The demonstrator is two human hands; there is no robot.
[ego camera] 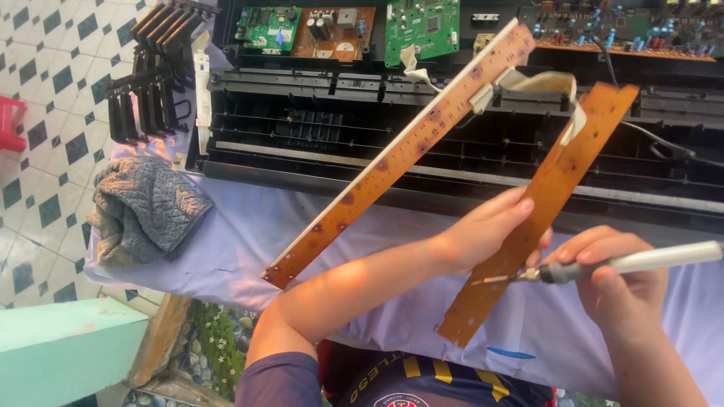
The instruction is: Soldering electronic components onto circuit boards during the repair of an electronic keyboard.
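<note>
Brown, speckled and long, the narrow strip circuit board (544,197) is tilting above the lilac cloth-covered table (249,234), pinched by the left hand (486,230). The right hand (618,283) is gripping a grey soldering iron (641,262), its tip seemingly touching the board. A matching second brown strip board (400,151), joined by a pale ribbon cable (539,83), is leaning beside it.

grey cloth (147,207) on lilac sheet (249,241) | black key assembly (154,71) (upper left) | green circuit boards (422,29) | tiled floor (45,90)
</note>
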